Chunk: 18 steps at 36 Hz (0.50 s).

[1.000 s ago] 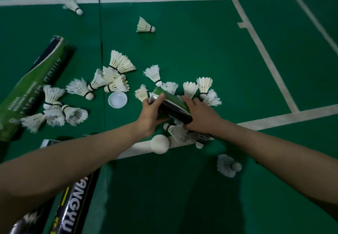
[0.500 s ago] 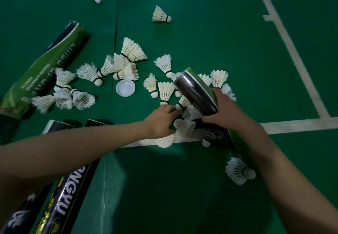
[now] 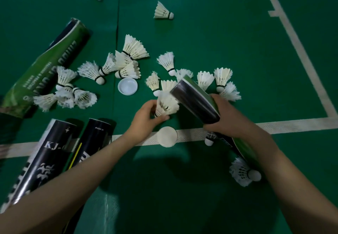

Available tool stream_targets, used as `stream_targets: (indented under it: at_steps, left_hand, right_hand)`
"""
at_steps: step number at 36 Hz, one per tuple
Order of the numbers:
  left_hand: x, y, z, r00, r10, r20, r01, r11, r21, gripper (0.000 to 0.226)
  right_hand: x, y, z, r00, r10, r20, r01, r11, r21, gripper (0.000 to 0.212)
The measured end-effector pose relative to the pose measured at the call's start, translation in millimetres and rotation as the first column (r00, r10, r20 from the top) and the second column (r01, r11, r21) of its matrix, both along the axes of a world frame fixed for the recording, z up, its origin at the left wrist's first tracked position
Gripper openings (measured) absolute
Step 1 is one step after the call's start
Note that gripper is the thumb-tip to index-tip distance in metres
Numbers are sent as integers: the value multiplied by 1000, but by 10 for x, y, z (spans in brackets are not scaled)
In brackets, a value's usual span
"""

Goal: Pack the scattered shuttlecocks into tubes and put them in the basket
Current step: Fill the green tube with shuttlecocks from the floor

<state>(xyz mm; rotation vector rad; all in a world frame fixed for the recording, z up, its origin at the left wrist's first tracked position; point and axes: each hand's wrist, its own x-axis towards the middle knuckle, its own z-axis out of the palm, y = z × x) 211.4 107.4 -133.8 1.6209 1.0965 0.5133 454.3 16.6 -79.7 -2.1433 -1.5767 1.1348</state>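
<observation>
Right hand (image 3: 222, 117) clamped round tube (image 3: 195, 100), mouth tilted toward left hand (image 3: 146, 119), which pinches shuttlecock (image 3: 167, 105) just beside opening: likely loading posture.

We cannot see the cork of the white feather shuttlecock (image 3: 167, 104), pinched inside the left hand (image 3: 146, 120); the glossy black-and-green cardboard tube (image 3: 197, 102) loses its lower end behind the right hand (image 3: 225, 118) and right forearm (image 3: 278, 164); two black printed tubes (image 3: 42, 160) run under the left forearm (image 3: 73, 188) and out of frame; small print on the large green tube (image 3: 49, 65) is unreadable.
</observation>
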Motion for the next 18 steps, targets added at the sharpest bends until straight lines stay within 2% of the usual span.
stream_targets:
  at_steps: [1, 3, 5, 8, 11, 13, 15, 18]
  left_hand:
    - [-14, -8, 36, 994, 69, 86, -58, 991, -120, 41]
    - [-54, -14, 64, 970, 160, 185, -112, 963, -246, 46]
    - [-108, -6, 82, 968, 154, 197, -92, 953, -289, 52]
    - [-194, 55, 129, 969, 165, 184, -106, 950, -294, 46]
    - [-278, 136, 209, 935, 283, 212, -196, 913, -357, 31]
    - [-299, 180, 272, 867, 399, 299, -236, 857, -459, 24]
    - [-280, 198, 356, 791, 469, 392, -212, 812, -543, 36]
    - [-231, 186, 432, 798, 385, 464, -101, 844, -526, 71]
  right_hand:
    - [-21, -4, -7, 1000, 14, -2, -14, 1000, 6, 96]
    - [-57, 3, -11, 999, 33, -7, -33, 999, 6, 97]
    - [-77, 21, -8, 999, 46, -17, -47, 999, -6, 97]
    - [-83, 36, 7, 999, 51, -10, -51, 999, -19, 97]
    - [-103, 14, 25, 998, 63, 2, -63, 998, -5, 96]
    - [-108, 1, 43, 998, 67, -15, -67, 998, -9, 95]
    - [-104, -5, 67, 996, 79, -37, -80, 997, -16, 94]
    - [-116, -2, 106, 992, 104, -77, -106, 994, -30, 91]
